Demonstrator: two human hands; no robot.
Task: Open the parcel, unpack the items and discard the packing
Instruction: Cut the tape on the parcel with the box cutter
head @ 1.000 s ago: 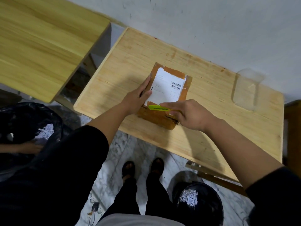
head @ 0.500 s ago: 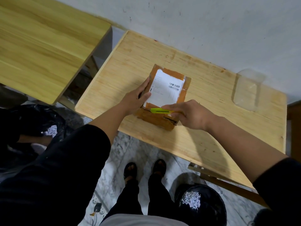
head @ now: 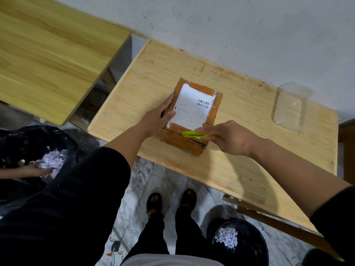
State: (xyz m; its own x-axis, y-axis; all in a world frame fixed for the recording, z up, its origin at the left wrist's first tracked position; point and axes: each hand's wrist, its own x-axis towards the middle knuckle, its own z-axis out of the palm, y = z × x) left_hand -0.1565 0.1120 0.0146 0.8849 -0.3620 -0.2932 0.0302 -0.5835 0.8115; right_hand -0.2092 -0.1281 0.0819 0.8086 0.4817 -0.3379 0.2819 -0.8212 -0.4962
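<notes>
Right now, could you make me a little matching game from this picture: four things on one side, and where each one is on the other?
Things:
1. brown taped cardboard parcel
2. yellow-green utility knife
3. clear plastic container
4. white shredded paper

Places:
A. in the black bin on the floor
B. gripped in the right hand
C. far right of the wooden table, near the wall
D. steadied by the left hand

Pairs: 1-D, 2-B, 3-C, 4-A

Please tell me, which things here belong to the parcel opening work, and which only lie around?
For the job:
- taped cardboard parcel, steadied by the left hand
- yellow utility knife, held in the right hand
- black bin bag with shredded paper

Lying about:
- clear plastic container
- second wooden table
</notes>
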